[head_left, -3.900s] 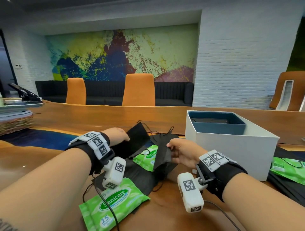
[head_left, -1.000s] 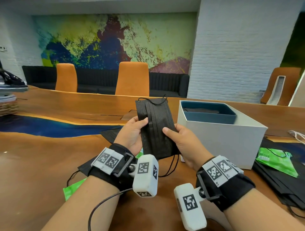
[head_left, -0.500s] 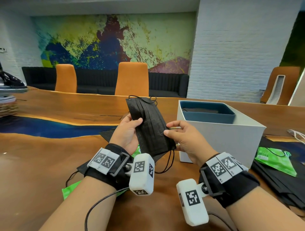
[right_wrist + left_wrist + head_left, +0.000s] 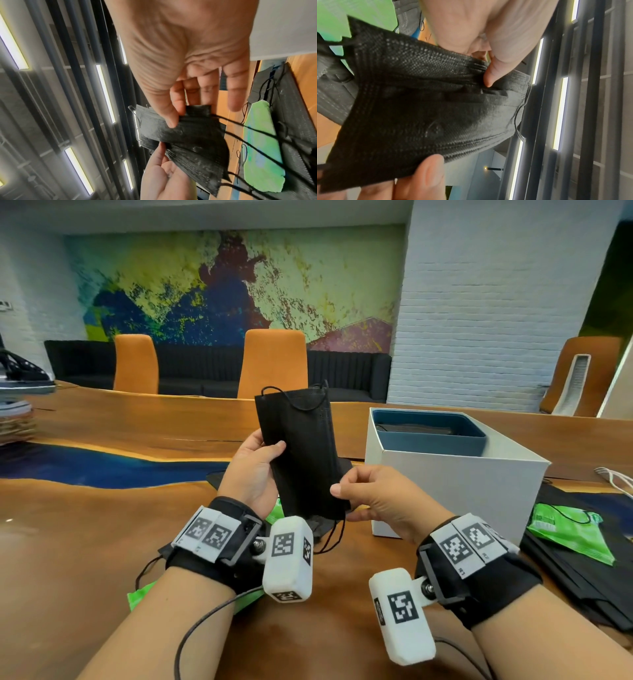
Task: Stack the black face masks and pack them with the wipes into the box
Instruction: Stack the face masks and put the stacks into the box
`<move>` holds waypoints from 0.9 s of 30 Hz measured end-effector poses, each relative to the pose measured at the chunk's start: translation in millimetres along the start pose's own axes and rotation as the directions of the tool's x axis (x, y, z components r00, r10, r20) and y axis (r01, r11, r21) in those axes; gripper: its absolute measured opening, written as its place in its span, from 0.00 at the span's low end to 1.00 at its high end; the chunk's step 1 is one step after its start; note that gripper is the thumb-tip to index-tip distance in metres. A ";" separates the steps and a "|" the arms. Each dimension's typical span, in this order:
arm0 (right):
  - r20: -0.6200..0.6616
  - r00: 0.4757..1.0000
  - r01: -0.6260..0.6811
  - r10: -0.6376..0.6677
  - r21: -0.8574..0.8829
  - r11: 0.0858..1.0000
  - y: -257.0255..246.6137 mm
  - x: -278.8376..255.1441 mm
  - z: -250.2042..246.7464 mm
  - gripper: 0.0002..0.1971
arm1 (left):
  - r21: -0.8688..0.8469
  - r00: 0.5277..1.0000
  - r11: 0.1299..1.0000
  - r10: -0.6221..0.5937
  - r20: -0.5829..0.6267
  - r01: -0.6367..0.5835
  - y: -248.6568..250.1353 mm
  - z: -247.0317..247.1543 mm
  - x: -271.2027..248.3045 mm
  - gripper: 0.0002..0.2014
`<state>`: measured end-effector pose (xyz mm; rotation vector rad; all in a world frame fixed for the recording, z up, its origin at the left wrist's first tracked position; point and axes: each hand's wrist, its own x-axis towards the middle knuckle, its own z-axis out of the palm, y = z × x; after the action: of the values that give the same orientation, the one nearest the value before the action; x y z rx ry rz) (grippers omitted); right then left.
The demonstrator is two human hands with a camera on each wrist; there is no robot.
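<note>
Since half a second back: masks tilting upright, right hand sliding down to the bottom corner.
Both hands are holding the mask bundle in the air, just left of the box, long axis near vertical, ear loops dangling below. Left hand is pinching the left edge, thumb in front; right hand is pinching the lower right corner and sitting nearer the box. Box is lying to the right of the bundle. Mask count unclear, layers are merging. Box contents mostly hidden by its blue insert; wipes are lying right of the box, another pack is half-hidden under the left wrist.
</note>
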<state>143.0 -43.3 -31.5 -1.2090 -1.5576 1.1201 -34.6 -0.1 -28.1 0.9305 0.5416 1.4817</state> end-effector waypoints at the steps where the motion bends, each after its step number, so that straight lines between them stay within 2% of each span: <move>1: -0.022 1.000 0.011 -0.012 -0.014 1.000 -1.0 -0.2 1.5 0.08 | -0.009 1.000 1.000 -0.003 0.000 0.003 1.0 -1.4 0.6 0.14; 6: -0.206 0.974 0.097 -0.096 -0.002 0.995 -5.4 1.1 -0.9 0.06 | -0.051 1.000 0.999 -0.008 0.019 0.009 1.1 -4.7 1.3 0.23; 9: -0.262 0.958 0.134 -0.113 0.063 0.989 -8.4 0.8 -4.5 0.06 | 0.010 0.993 0.999 -0.050 0.106 0.049 0.8 2.6 -4.4 0.14; 12: -0.260 0.958 0.151 -0.120 0.100 0.984 -9.1 1.0 -4.2 0.11 | 0.086 0.986 0.991 -0.114 0.122 0.104 -1.0 13.7 -12.2 0.12; 15: -0.220 0.966 0.155 -0.135 0.077 0.985 -9.3 0.7 -0.2 0.13 | 0.178 0.984 0.975 -0.153 0.088 0.135 -2.0 19.7 -14.7 0.14; 18: -0.180 0.974 0.151 -0.139 0.058 0.987 -14.2 -1.7 1.0 0.04 | 0.103 0.987 0.984 -0.153 0.043 0.148 12.3 14.9 -16.6 0.17; 22: 0.005 0.999 0.050 -0.050 0.076 0.996 -15.3 -2.8 -4.0 0.06 | 0.019 0.985 0.985 -0.172 -0.028 0.172 54.9 -8.6 -24.2 0.17; 24: 0.119 0.993 -0.019 0.021 -0.023 1.000 -14.9 -1.6 0.0 0.07 | 0.041 0.990 0.991 -0.121 -0.074 0.125 79.5 -21.9 -28.5 0.16; 27: 0.266 0.959 -0.014 0.097 -0.298 0.955 -15.4 4.0 19.2 0.08 | 0.073 0.993 0.997 -0.022 -0.118 0.031 107.9 -35.7 -35.0 0.15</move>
<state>120.5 -44.2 -20.9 -1.3399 -1.9707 1.1631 -129.6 -43.3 29.0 0.8947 0.6969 1.5076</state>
